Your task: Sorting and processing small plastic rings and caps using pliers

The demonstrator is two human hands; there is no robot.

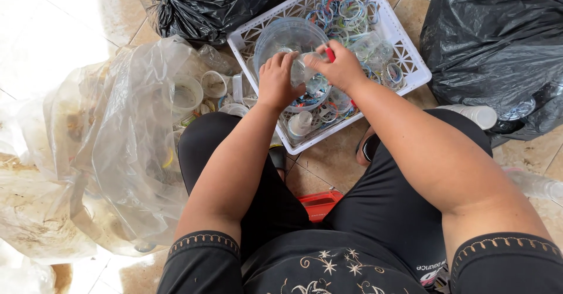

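Clear plastic cup (305, 70): small, see-through, held between both hands over the white basket.

Floor (47, 30): pale tiles, stained brown in places, carrying everything listed here.

Black rubbish bags, two: one (498, 41) at the right, just beside the basket; one (205, 0) at the top, tied shut, touching the basket's far corner.

Clear plastic sack (117, 141): large, crumpled, dirty, at the left; cut plastic rings and cup pieces show at its open mouth.

White basket (410, 59): latticed plastic, rectangular, set aslant before the seated person's knees; filled with coloured plastic rings and clear cup parts, with a bigger clear cup (287, 36) lying on top.

Red crate (319, 203): only a corner shows between the legs.

Left hand (278, 83): fingers curled round the small cup's left side.

Right hand (340, 68): pinching the cup's rim, a small red tool (330, 54) in its grip.
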